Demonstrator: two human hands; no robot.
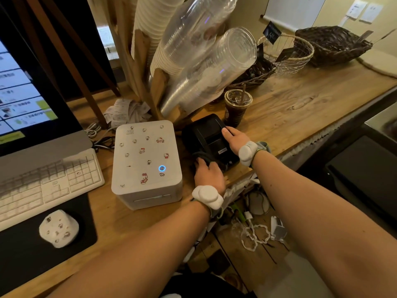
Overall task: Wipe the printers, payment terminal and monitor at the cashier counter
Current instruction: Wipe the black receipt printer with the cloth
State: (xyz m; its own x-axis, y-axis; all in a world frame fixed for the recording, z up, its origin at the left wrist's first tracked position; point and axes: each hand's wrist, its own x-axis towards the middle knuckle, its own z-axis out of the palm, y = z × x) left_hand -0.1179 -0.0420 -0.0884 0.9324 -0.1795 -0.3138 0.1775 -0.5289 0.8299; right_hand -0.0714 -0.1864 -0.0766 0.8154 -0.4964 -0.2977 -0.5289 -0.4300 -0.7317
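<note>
A small black printer (209,134) stands on the wooden counter (300,108), right of a white printer (146,160) covered in cartoon stickers with a blue ring light. My left hand (207,172) grips a dark cloth (203,157) against the black printer's front left corner. My right hand (233,137) holds the printer's right side, thumb on its top. The monitor (32,87) stands at the far left with its screen lit. No payment terminal is in view.
A white keyboard (49,181) and a stickered mouse (59,227) on a black mat lie at left. Stacked cups in a wooden rack (193,57), an iced drink (237,107), crumpled receipts (126,111) and baskets (335,45) stand behind. Cables (253,235) lie below the counter edge.
</note>
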